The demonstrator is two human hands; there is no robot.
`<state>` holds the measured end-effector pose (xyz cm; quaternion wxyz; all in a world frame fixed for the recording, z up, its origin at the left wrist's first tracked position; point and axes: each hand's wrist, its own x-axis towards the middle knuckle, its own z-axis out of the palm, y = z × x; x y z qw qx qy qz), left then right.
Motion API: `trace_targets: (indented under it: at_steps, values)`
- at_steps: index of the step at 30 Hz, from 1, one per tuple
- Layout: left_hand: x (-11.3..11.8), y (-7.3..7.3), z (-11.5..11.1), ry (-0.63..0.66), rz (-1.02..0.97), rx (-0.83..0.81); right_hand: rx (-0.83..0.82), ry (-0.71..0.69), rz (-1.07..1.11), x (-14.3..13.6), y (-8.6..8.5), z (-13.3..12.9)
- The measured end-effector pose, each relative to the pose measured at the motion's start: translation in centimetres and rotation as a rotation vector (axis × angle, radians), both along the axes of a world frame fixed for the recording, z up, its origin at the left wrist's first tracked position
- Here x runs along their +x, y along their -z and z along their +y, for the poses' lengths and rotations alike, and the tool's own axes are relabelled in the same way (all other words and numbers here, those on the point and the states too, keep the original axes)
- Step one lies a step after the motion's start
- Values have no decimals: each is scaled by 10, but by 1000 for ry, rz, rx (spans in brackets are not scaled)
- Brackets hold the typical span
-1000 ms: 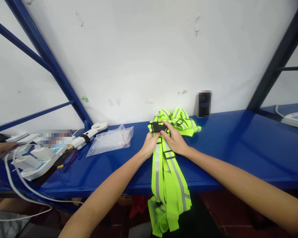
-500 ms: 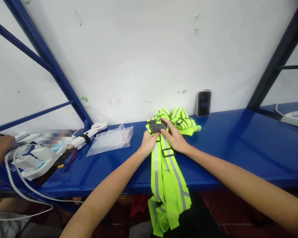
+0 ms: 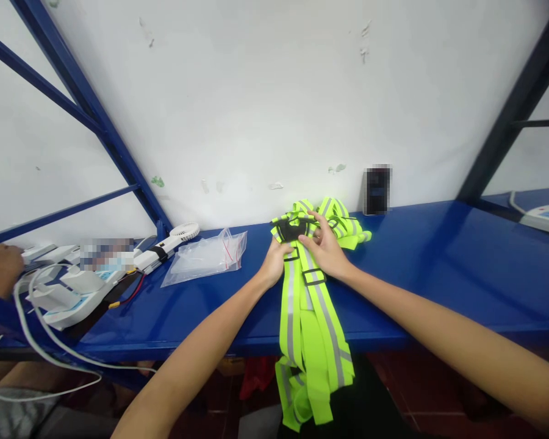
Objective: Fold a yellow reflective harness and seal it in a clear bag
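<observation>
Right now both hands are up at the top of a neon yellow vest (image 3: 313,317) with grey reflective stripes, which lies across the blue table (image 3: 439,268) and spills over the front edge, its straps dangling below. The left hand (image 3: 274,263) has its grip closed on the vest's left strap just under a black patch (image 3: 289,228), thumb on top; the right hand (image 3: 327,250) pinches the fabric beside that patch, fingers curled in, with 1 black slider buckle (image 3: 314,277) lying just below the wrist. More yellow strapping is bunched behind the hands, close to the white wall. Risk, as I judge it: so much of the vest hangs off the edge that a slackened pinch could let the weight drag the whole thing to the floor, and the loose loops could snag on the buckle or tangle with the bunch behind. To the left sit a clear plastic bag (image 3: 205,257), a small white handheld fan (image 3: 171,241), and white devices with a trailing cable (image 3: 50,350); another person's hand (image 3: 0,268) rests at the far left edge. As for writing, nothing is readable: a dark object (image 3: 376,189) against the wall and a strip over the devices are blurred out.
</observation>
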<state>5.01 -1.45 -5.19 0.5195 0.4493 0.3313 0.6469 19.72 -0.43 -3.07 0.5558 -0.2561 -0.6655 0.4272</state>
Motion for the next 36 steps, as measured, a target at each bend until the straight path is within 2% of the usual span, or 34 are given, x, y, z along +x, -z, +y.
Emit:
trace_targets:
  at_steps: [4,6,11,19,22,26,29,36]
  values:
    - [5,-11,-9,95,-62,-78,202,218,-87,-1,5,-1]
    - [7,-16,-14,130,-80,-133,250,279,-115,0,7,2]
    - [8,-16,-17,185,5,-209,322,307,-166,2,7,5]
    - [8,-12,-16,222,152,-78,338,327,-170,3,4,4]
    - [7,-13,-17,227,190,-81,293,312,-166,4,5,4]
    - [4,-13,-15,167,260,-100,159,278,-146,4,4,7]
    - [0,-13,-12,143,277,-105,98,183,-129,7,1,10]
    - [-7,-20,-12,177,255,-138,177,5,-111,13,-5,12]
